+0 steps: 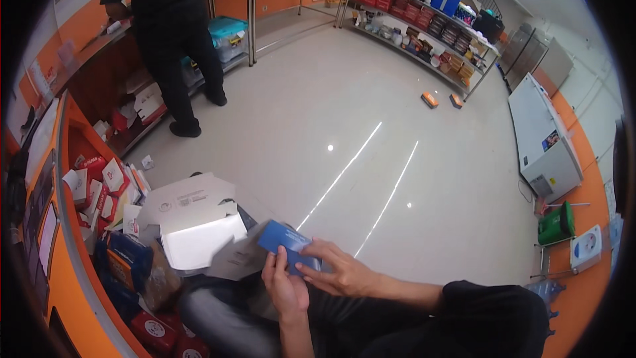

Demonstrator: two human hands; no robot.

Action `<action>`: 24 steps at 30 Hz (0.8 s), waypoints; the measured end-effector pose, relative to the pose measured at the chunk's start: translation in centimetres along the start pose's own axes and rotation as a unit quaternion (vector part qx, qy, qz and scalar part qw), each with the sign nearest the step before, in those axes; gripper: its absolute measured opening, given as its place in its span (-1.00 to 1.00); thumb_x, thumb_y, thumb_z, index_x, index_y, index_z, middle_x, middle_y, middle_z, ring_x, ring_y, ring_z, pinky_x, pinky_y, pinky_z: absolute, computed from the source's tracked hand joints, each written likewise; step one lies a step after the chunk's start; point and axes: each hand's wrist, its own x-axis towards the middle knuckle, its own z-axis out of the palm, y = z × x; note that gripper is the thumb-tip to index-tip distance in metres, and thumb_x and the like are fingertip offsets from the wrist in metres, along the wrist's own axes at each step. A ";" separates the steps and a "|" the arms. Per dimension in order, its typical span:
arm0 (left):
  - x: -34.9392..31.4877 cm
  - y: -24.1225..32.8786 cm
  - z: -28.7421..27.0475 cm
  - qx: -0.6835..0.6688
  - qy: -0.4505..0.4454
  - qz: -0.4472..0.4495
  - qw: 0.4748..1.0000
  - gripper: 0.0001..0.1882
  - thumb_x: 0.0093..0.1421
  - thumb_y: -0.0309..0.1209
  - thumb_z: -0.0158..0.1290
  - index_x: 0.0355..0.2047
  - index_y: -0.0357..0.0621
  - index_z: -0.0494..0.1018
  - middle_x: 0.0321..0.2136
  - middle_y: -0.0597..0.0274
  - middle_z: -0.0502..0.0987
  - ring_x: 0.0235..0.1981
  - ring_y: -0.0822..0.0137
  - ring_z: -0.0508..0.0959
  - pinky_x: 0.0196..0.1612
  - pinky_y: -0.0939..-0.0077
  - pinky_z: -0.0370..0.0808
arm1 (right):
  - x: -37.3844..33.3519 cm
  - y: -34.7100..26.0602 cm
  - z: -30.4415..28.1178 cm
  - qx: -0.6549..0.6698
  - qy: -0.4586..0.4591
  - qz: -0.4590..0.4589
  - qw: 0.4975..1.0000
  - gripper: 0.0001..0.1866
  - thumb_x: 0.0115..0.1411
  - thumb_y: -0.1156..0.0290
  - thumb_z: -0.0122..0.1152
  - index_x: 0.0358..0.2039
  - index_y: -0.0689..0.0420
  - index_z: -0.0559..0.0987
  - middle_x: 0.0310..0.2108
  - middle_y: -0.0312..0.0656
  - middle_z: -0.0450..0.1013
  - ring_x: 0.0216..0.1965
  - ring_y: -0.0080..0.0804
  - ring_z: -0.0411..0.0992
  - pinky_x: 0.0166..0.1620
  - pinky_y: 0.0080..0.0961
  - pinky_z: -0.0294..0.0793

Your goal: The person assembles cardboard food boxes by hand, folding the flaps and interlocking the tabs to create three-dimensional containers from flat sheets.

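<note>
A small blue folded carton (pixel 281 236) is held up in front of my lap between both hands. My left hand (pixel 287 290) grips it from below, with the thumb up against its near face. From the right, my right hand (pixel 341 273) closes its fingers on the carton's right side. Whether the carton is flat or partly folded, I cannot tell. Just left of the hands lies an open white cardboard box (pixel 202 240) with its lid flap raised. A greyish-white cardboard flap (pixel 237 252) stands between that box and the blue carton.
Red and white cartons (pixel 99 189) fill the shelf at left, near blue packs (pixel 129 258). A person in black (pixel 169 33) stands at the counter, far left. Two orange boxes (pixel 429 100) lie by the stocked rack (pixel 414 40). A white chest freezer (pixel 540 139) stands at right.
</note>
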 end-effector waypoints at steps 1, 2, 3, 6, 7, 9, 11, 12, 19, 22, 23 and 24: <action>-0.3 -0.1 0.2 0.011 0.015 0.019 1.000 -0.80 0.34 -0.38 -0.02 -0.14 -0.25 0.46 -0.26 0.23 0.52 -0.25 0.42 0.51 -0.19 0.55 0.45 | -0.9 -0.5 0.7 -0.011 0.002 0.005 1.000 -0.58 0.00 0.48 0.37 -0.06 0.17 0.59 0.00 0.05 0.33 0.03 0.11 0.37 0.12 -0.07 0.42; -0.4 0.3 0.8 0.004 0.018 0.023 1.000 -0.81 0.34 -0.39 -0.02 -0.15 -0.25 0.46 -0.27 0.23 0.52 -0.26 0.43 0.51 -0.20 0.56 0.45 | -0.9 -0.8 1.0 -0.028 0.014 -0.003 1.000 -0.57 -0.01 0.48 0.37 -0.06 0.17 0.59 0.00 0.05 0.34 0.03 0.11 0.37 0.12 -0.06 0.42; -0.7 0.6 1.0 0.004 0.019 0.027 0.999 -0.82 0.34 -0.39 -0.03 -0.16 -0.25 0.46 -0.27 0.23 0.52 -0.27 0.43 0.51 -0.20 0.58 0.45 | -0.9 -0.9 1.2 -0.044 0.023 -0.008 0.999 -0.55 -0.02 0.46 0.38 -0.06 0.17 0.58 -0.01 0.04 0.35 0.04 0.11 0.36 0.12 -0.08 0.43; -0.8 0.8 1.4 0.011 0.023 0.041 0.999 -0.83 0.34 -0.41 -0.03 -0.19 -0.27 0.45 -0.29 0.22 0.51 -0.28 0.42 0.51 -0.22 0.57 0.46 | -0.5 -0.7 1.1 -0.068 0.030 -0.021 0.997 -0.54 -0.03 0.44 0.38 -0.06 0.17 0.57 -0.03 0.04 0.36 0.04 0.08 0.36 0.11 -0.10 0.44; -0.8 0.7 1.7 0.011 0.030 0.048 0.998 -0.84 0.34 -0.41 -0.03 -0.21 -0.27 0.44 -0.29 0.20 0.51 -0.28 0.41 0.51 -0.23 0.56 0.46 | -0.2 -0.8 0.8 -0.086 0.038 -0.021 0.995 -0.54 -0.05 0.43 0.38 -0.07 0.18 0.58 -0.04 0.04 0.38 0.03 0.04 0.37 0.10 -0.12 0.45; -0.8 0.7 1.9 0.014 0.040 0.069 0.997 -0.85 0.34 -0.42 -0.04 -0.22 -0.27 0.44 -0.29 0.18 0.51 -0.28 0.39 0.52 -0.23 0.56 0.47 | 0.3 -0.8 0.9 -0.094 0.055 -0.032 0.994 -0.55 -0.06 0.43 0.38 -0.08 0.18 0.58 -0.04 0.03 0.38 0.01 0.02 0.38 0.10 -0.14 0.46; -0.9 0.6 2.2 0.010 0.046 0.071 0.996 -0.85 0.34 -0.43 -0.04 -0.23 -0.28 0.44 -0.28 0.16 0.51 -0.27 0.37 0.53 -0.22 0.55 0.48 | 0.5 -0.8 0.9 -0.099 0.067 -0.028 0.992 -0.56 -0.06 0.42 0.38 -0.10 0.20 0.58 -0.01 0.03 0.38 0.00 -0.01 0.40 0.06 -0.19 0.48; -1.0 0.6 2.3 0.019 0.035 0.083 0.996 -0.85 0.34 -0.43 -0.03 -0.20 -0.27 0.44 -0.27 0.17 0.51 -0.26 0.38 0.53 -0.21 0.56 0.49 | 0.7 -0.7 1.2 -0.093 0.087 -0.021 0.992 -0.56 -0.05 0.42 0.38 -0.09 0.19 0.58 -0.01 0.03 0.39 -0.01 -0.02 0.40 0.05 -0.20 0.48; -1.5 -0.8 2.3 0.039 0.046 0.066 0.996 -0.83 0.35 -0.40 -0.03 -0.21 -0.27 0.44 -0.28 0.22 0.50 -0.26 0.46 0.50 -0.24 0.63 0.45 | 1.5 -1.2 0.1 -0.012 0.084 0.117 0.990 -0.46 0.00 0.44 0.35 0.06 0.11 0.52 0.07 0.07 0.34 0.05 0.01 0.36 0.06 -0.25 0.43; -3.6 -0.4 3.9 0.217 -0.031 0.130 0.967 -0.83 0.33 -0.46 0.00 -0.16 -0.34 0.43 -0.34 0.30 0.46 -0.24 0.56 0.45 -0.25 0.65 0.43 | 0.9 -0.4 -1.4 0.085 0.029 0.163 0.982 -0.39 0.03 0.46 0.32 0.15 0.10 0.45 0.12 0.07 0.28 0.10 0.02 0.33 0.11 -0.27 0.38; -3.4 -0.6 3.9 0.219 -0.037 0.208 0.953 -0.81 0.32 -0.50 0.00 -0.13 -0.39 0.41 -0.37 0.30 0.46 -0.26 0.56 0.45 -0.28 0.64 0.45 | 1.1 -0.6 -1.3 0.147 0.020 0.163 0.975 -0.37 0.03 0.48 0.32 0.18 0.09 0.44 0.13 0.05 0.27 0.09 -0.05 0.34 0.13 -0.27 0.36; -3.0 -0.8 3.5 0.250 -0.019 0.227 0.941 -0.81 0.33 -0.49 -0.03 -0.15 -0.42 0.42 -0.41 0.24 0.49 -0.32 0.50 0.50 -0.33 0.57 0.49 | 1.1 -0.6 -1.5 0.186 -0.009 0.172 0.967 -0.40 0.05 0.47 0.32 0.15 0.12 0.44 0.12 0.04 0.27 0.09 -0.10 0.35 0.13 -0.28 0.37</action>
